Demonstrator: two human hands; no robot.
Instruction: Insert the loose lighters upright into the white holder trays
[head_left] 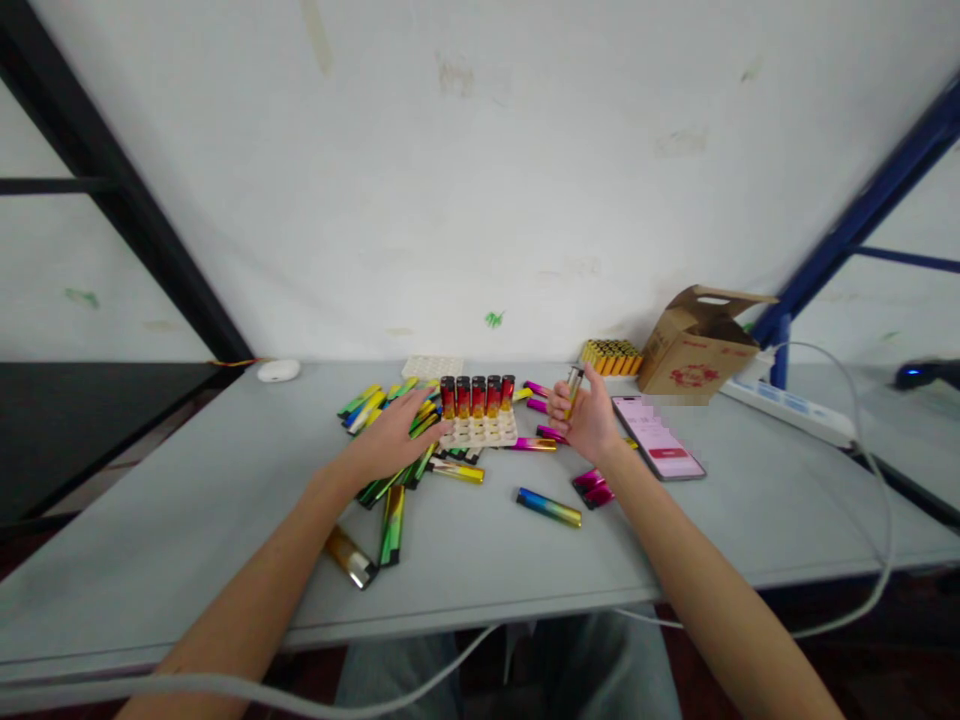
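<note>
My right hand [589, 418] is raised above the table, fingers wrapped round an upright yellowish lighter [574, 392] with a metal top. My left hand [397, 436] lies over a heap of lighters [382, 490] in green, yellow and blue, its fingers stretched out. Its thumb reaches the left edge of a cream holed tray [484, 430]; whether it touches is hard to make out. Red and black lighters [478, 397] stand upright along the back of that tray. A blue and yellow lighter [549, 507] lies in front, and magenta lighters [592, 488] lie near my right wrist.
A second holed tray [433, 367] lies by the wall. At the back right are a block of packed yellow lighters [611, 357] and an open cardboard box [697, 350]. A phone [660, 438], a power strip [791, 412] and a white case [279, 371] also lie here.
</note>
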